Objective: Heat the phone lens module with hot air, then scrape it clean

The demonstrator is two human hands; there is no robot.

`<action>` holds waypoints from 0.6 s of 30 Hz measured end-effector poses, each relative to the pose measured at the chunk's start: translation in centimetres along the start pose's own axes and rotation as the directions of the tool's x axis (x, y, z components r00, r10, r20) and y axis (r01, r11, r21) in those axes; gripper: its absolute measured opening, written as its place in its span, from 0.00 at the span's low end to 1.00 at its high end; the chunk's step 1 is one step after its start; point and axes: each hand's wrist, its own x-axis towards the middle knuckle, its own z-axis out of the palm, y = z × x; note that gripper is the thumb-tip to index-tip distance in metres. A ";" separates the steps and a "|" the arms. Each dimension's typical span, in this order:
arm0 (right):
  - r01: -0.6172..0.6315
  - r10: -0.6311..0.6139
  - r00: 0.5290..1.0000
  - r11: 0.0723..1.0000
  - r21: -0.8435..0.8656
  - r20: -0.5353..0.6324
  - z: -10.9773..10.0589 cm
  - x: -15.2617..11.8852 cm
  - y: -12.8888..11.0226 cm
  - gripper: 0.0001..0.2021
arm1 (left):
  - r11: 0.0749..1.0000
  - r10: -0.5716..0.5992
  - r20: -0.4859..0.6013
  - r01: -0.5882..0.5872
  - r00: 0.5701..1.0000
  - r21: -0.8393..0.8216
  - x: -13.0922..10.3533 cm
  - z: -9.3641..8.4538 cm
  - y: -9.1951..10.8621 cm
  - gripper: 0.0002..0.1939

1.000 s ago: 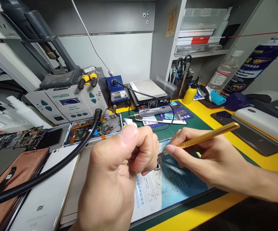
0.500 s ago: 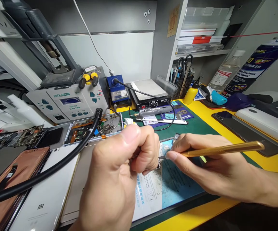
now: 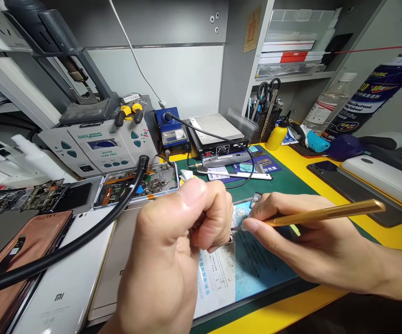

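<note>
My left hand (image 3: 173,241) is closed in front of the camera, thumb on top and fingers curled in. What its fingertips pinch is hidden behind them. Just past those fingers a small metal-edged piece (image 3: 230,239) shows, lying over the printed sheet; whether the fingers touch it I cannot tell. My right hand (image 3: 301,232) grips a gold-handled craft knife (image 3: 326,214) like a pen. The thin blade points left and its tip is at the small piece, close beside my left fingers. Beneath both hands lies a worn blue and white printed sheet (image 3: 218,297).
A black hose (image 3: 92,241) curves across several phones at left. Behind it are a tray of parts (image 3: 162,178) and a hot-air station (image 3: 98,148). A heating plate (image 3: 218,127) stands at the back. A grey pen-shaped tool (image 3: 225,160) and a white brush (image 3: 242,175) lie on the green mat (image 3: 291,178).
Both hands appear very slightly further right, along with the whole view. The knife stays at the small piece, and both grips look the same.
</note>
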 end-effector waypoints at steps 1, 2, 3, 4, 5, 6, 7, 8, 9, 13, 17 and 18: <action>-0.003 0.003 1.000 1.000 -0.007 -0.005 0.0 0.0 0.0 0.09 | 1.000 0.010 -0.012 -0.010 1.000 0.015 0.0 0.2 0.1 0.26; -0.009 0.009 1.000 1.000 -0.013 -0.007 0.1 0.1 0.1 0.09 | 0.999 0.020 -0.031 -0.019 0.999 0.035 0.1 0.4 0.3 0.26; -0.015 0.015 1.000 1.000 -0.016 -0.005 0.1 0.1 0.1 0.10 | 0.998 0.032 -0.048 -0.029 0.998 0.056 0.2 0.7 0.4 0.26; -0.020 0.020 1.000 1.000 -0.019 -0.004 0.1 0.1 0.2 0.10 | 0.996 0.044 -0.067 -0.038 0.997 0.075 0.3 0.9 0.6 0.25; -0.022 0.022 1.000 1.000 -0.020 -0.006 0.1 0.1 0.2 0.09 | 0.995 0.050 -0.093 -0.042 0.994 0.090 0.5 1.2 0.7 0.25; -0.021 0.021 1.000 1.000 -0.022 -0.008 0.1 0.0 0.3 0.09 | 0.994 0.053 -0.116 -0.042 0.992 0.100 0.7 1.5 0.9 0.25; -0.019 0.019 1.000 1.000 -0.024 -0.012 0.1 0.0 0.3 0.09 | 0.994 0.046 -0.144 -0.032 0.988 0.104 0.9 1.7 1.0 0.25; -0.016 0.015 1.000 1.000 -0.026 -0.017 0.1 0.0 0.3 0.09 | 0.995 0.038 -0.168 -0.021 0.985 0.101 1.1 1.9 1.0 0.25; -0.014 0.013 1.000 1.000 -0.028 -0.020 0.2 0.0 0.4 0.09 | 0.995 0.028 -0.190 -0.009 0.981 0.099 1.2 2.1 1.1 0.25; -0.009 0.009 1.000 1.000 -0.028 -0.022 0.2 0.0 0.2 0.09 | 0.996 0.013 -0.198 0.006 0.980 0.094 1.3 2.1 0.9 0.25; 0.009 -0.010 1.000 1.000 -0.012 -0.019 0.2 0.1 0.1 0.10 | 0.997 0.038 -0.091 -0.031 0.995 0.076 0.8 1.2 0.3 0.28; 0.013 -0.013 1.000 1.000 -0.008 -0.020 0.2 0.1 0.1 0.10 | 0.998 0.035 -0.062 -0.032 0.997 0.048 0.6 0.9 0.1 0.28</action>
